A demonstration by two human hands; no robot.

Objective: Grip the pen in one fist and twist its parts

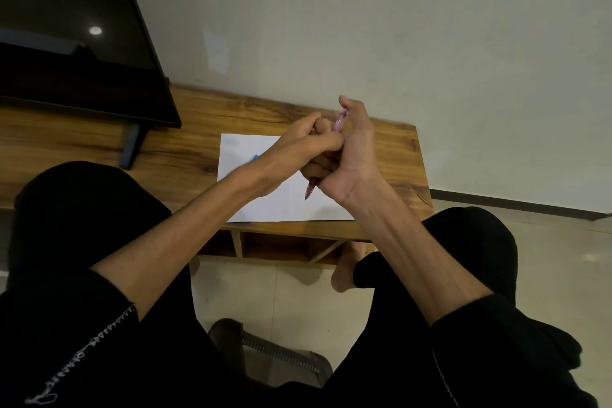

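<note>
My right hand grips a pink pen, fingers curled round its barrel. The tip points down toward me and the top end shows above, by the thumb. My left hand reaches across and closes over the fingers of the right hand and the upper part of the pen. Both hands hover just above a white sheet of paper lying on a low wooden table. A small blue mark or object shows on the paper, mostly hidden by my left wrist.
A black TV on a stand foot fills the table's left part. A pale wall rises behind. Open shelf compartments sit under the tabletop. My knees in black trousers flank the table, with a bare foot on the tiled floor.
</note>
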